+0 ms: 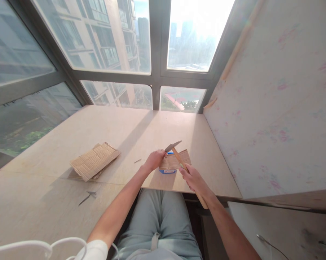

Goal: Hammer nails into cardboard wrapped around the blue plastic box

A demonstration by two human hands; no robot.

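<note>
So, head cam view, right hand wrapped round a hammer, its head right by the left hand, those fingers at the cardboard piece, can't tell if they're pinching anything, cardboard atop a blue box near the table edge.

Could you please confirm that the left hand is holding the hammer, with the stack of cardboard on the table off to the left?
Not quite: the head view shows the right hand, not the left, holding the hammer, with the stack of cardboard on the table off to the left.
</note>
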